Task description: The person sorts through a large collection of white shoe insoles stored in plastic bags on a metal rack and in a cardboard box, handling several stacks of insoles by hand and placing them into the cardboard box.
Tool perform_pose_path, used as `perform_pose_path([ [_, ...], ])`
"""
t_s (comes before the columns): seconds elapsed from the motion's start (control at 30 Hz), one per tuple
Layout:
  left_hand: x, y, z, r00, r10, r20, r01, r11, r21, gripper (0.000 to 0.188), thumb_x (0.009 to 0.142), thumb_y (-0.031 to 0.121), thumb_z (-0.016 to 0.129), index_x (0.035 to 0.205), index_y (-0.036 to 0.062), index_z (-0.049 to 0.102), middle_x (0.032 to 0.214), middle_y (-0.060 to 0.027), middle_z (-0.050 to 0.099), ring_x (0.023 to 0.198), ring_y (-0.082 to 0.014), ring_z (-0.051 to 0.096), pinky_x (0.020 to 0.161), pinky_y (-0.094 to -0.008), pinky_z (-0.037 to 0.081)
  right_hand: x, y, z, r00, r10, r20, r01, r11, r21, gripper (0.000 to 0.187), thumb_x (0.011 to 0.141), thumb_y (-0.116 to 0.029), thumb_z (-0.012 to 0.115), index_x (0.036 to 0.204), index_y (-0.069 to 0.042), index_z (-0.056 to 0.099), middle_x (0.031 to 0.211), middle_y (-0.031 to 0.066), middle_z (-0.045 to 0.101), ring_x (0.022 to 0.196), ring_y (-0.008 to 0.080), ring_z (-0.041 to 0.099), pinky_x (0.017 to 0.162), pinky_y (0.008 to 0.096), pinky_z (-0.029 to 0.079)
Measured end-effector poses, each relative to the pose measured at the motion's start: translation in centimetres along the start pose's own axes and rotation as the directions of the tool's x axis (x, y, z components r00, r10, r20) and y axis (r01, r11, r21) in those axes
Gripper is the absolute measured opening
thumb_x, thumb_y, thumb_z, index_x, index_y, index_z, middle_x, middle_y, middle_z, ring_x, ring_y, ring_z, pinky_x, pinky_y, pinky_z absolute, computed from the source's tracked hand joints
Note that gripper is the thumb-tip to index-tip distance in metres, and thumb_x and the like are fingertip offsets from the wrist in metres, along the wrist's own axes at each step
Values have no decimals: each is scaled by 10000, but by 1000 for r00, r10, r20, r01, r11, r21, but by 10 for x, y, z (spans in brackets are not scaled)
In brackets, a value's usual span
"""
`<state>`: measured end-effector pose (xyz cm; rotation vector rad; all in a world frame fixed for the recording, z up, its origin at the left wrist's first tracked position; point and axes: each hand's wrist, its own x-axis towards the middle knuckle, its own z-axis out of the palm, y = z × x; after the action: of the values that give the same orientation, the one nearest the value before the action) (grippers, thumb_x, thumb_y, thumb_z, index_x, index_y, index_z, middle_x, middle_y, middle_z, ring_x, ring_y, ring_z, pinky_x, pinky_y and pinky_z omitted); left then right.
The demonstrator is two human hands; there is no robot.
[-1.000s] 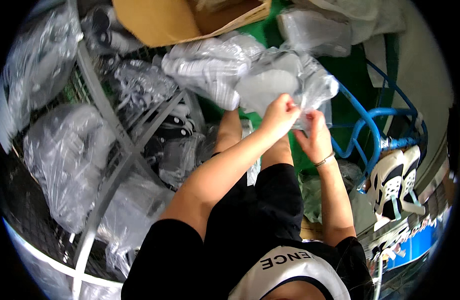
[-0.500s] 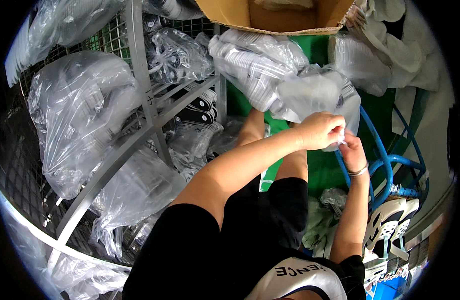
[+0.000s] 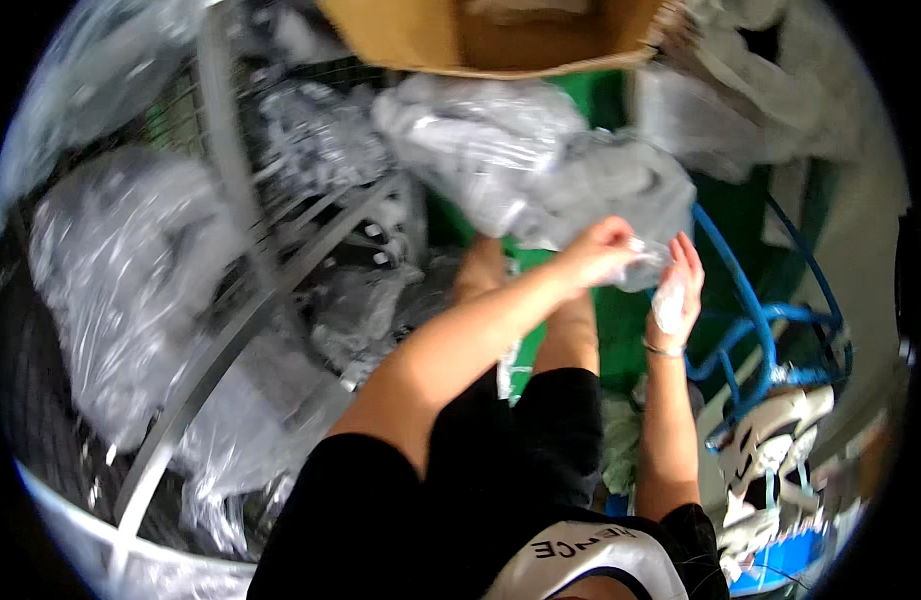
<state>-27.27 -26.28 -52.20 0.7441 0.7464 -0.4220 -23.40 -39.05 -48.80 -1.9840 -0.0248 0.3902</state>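
A clear plastic bag point(image 3: 646, 190) of pale, sole-shaped pieces lies in front of me. My left hand point(image 3: 603, 250) is closed, its thumb and fingertips pinching the gathered plastic at the bag's near end. Just right of it, my right hand point(image 3: 678, 290) is open, fingers stretched up beside the bag's end. A whitish patch shows on its palm; blur hides whether it is plastic or glare. Against the bag's left side rests another clear bag point(image 3: 481, 125) filled with stacked pale pieces.
A metal rack point(image 3: 216, 345) on the left holds several clear bags point(image 3: 131, 270). An open cardboard box point(image 3: 401, 40) stands at the far side. Blue tubing point(image 3: 756, 340) and white-and-black shoes point(image 3: 776, 440) are at the right, over a green floor point(image 3: 541, 350).
My hands have come apart: the right fingers have straightened away from the bag's end, while the left keeps its pinch. The whole view has shifted slightly and blurred.
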Motion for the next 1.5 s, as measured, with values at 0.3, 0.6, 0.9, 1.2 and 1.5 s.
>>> perform_pose_path([
  [0.3,62,44,-138,760,588,-278,-116,543,831,73,698,41,517,660,49,456,587,-65,502,564,-167,505,522,-296,404,-51,135,-54,783,605,-146,-621,776,-116,182,796,-205,472,757,-36,527,623,9,503,552,91,475,465,216,378],
  [0.6,30,79,-66,943,223,-247,-237,971,-30,110,811,87,447,898,82,380,768,-66,500,674,-161,518,640,-318,452,15,67,-31,831,485,271,-284,-49,958,369,831,-390,385,734,-68,540,975,111,550,950,253,489,840,359,342],
  [0.9,-15,63,65,779,138,611,-618,330,713,67,674,120,519,723,75,511,668,-92,539,640,-277,538,588,-394,405,45,43,29,882,-241,404,361,898,-251,366,664,-112,587,1013,-57,492,869,122,526,811,278,497,724,337,379],
  [1.2,67,48,-11,824,59,564,-564,-6,826,464,623,106,539,1076,52,456,1012,-110,497,1007,-254,426,832,-387,323,35,70,29,915,30,403,59,977,-206,202,813,-234,459,822,-37,502,791,53,500,741,197,477,700,337,355],
  [1.5,83,36,-14,994,106,9,-73,618,783,203,663,205,632,678,6,594,600,-107,574,550,-138,535,520,-263,414,55,53,31,987,50,155,-61,996,66,289,713,-26,524,989,-13,440,797,94,543,654,196,499,610,288,415],
])
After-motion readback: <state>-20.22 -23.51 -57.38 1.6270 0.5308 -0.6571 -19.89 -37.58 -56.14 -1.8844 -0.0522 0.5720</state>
